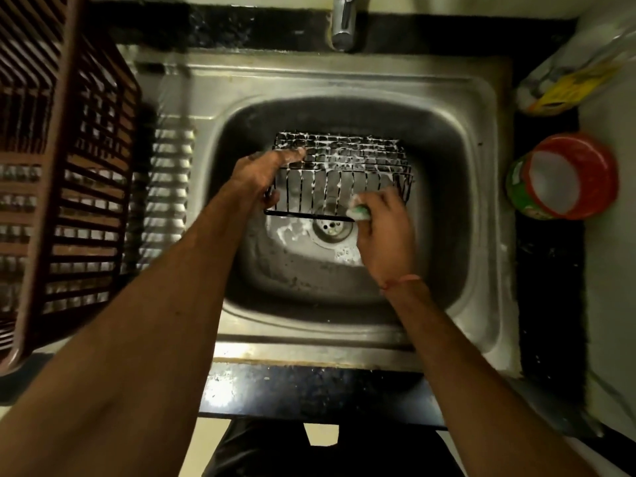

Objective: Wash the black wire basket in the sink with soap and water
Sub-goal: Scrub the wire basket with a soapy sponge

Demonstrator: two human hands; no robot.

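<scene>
The black wire basket (pixel 344 173) is tipped up on its side over the middle of the steel sink (pixel 481 108), open mouth toward us, and that's sensible: it puts the near wall of wires right under the scrubbing hand. The left hand (pixel 261 173) grips the basket's left end, fingers over the top edge and thumb curled round the lower frame, bracing it so it won't skid on the wet steel. The right hand (pixel 382 225) is clenched round a green scrub pad (pixel 359 212), pressing it against the near bottom rail at the right corner. White lather clings to the far wires, so I'd say the soaping is well along and this near edge is among the last parts to do; rinsing looks yet to come.

Suds are spattered round the drain (pixel 332 228) just below the basket. The tap (pixel 343 25) at the far rim shows no water running. Left of the sink stands a brown slatted rack (pixel 69 166); on the right counter sit an open red-rimmed tub of white soap (pixel 564 177) and, farther back, a yellow packet (pixel 571 84). Dim light, dark wet counter.
</scene>
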